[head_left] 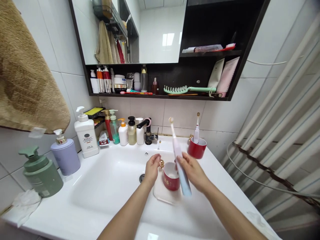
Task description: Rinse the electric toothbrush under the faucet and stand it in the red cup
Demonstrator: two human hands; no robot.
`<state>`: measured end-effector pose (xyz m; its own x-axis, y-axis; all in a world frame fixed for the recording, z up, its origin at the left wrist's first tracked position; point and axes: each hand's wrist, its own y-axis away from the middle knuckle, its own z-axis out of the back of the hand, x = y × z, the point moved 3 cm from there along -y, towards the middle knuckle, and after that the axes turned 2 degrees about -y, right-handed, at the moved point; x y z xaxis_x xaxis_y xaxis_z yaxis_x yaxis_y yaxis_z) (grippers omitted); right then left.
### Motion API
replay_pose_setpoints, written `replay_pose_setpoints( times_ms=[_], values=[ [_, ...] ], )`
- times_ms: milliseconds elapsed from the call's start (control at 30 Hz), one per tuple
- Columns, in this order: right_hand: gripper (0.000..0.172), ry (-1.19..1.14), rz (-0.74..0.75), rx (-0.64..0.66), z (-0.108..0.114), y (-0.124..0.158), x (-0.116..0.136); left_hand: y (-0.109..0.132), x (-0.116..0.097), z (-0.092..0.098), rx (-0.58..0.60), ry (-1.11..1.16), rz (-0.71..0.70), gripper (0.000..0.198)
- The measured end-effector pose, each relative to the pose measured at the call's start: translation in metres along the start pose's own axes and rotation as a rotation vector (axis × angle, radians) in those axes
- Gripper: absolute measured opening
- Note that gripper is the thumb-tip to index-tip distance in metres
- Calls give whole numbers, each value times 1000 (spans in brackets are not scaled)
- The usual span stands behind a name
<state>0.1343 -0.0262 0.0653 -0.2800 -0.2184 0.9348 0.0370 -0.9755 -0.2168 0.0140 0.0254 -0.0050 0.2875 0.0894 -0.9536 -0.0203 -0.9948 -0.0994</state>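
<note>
In my right hand [191, 166], fingers wrapped round it, is an electric toothbrush [177, 146], pink above and blue below. It is tilted, with its head up and its blurred lower end in front of a red cup [171, 181]. My left hand [153, 169] has its fingers curled at the cup's gold handle [162, 163] and seems to grip it; the contact is partly hidden. Below the cup lies a pale flat piece [162, 196] over the white sink [107, 186]. A second red cup [197, 148] on the right rim holds another electric toothbrush [196, 131].
A black faucet [148, 131] stands at the back of the sink. Several pump bottles [123, 133] line the back left rim, a green one [42, 173] nearest. Above hangs a dark mirror cabinet [160, 97] with a green hairbrush [190, 89]. White pipes [282, 100] run along the right.
</note>
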Motion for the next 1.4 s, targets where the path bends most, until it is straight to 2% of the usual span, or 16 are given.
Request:
replay_pose_setpoints(
  times_ms=[100,200,267,400,600,733,833,967,1067,1267,1400],
  values=[
    [25,-96,-119,139,-22,19,-20,3,-7,-4,107,260,80,35],
    [26,-133,-168,187,-34,26,-34,5,-7,-7,167,321,136,32],
    [25,-182,-226,240,-38,27,-37,3,-6,-5,148,339,157,29],
    [21,-186,-302,360,-39,30,-38,-4,-7,3,26,406,149,22],
    [19,38,-191,253,-38,29,-47,-7,-8,7,-45,408,150,17],
    [20,-46,-296,322,-44,30,-46,-7,-7,9,-80,410,157,14],
    [20,-17,-286,274,-46,30,-43,-8,-7,10,-118,420,163,11],
    [20,-63,-331,308,-50,31,-43,-8,-8,10,-168,444,176,7],
    [17,-13,-276,254,-50,31,-42,-7,-9,11,-204,459,196,6],
    [23,-304,-415,364,-57,35,-41,-8,-8,13,-228,476,193,5],
    [18,-128,-350,278,-56,32,-44,-9,-8,13,-251,490,212,6]
  ],
)
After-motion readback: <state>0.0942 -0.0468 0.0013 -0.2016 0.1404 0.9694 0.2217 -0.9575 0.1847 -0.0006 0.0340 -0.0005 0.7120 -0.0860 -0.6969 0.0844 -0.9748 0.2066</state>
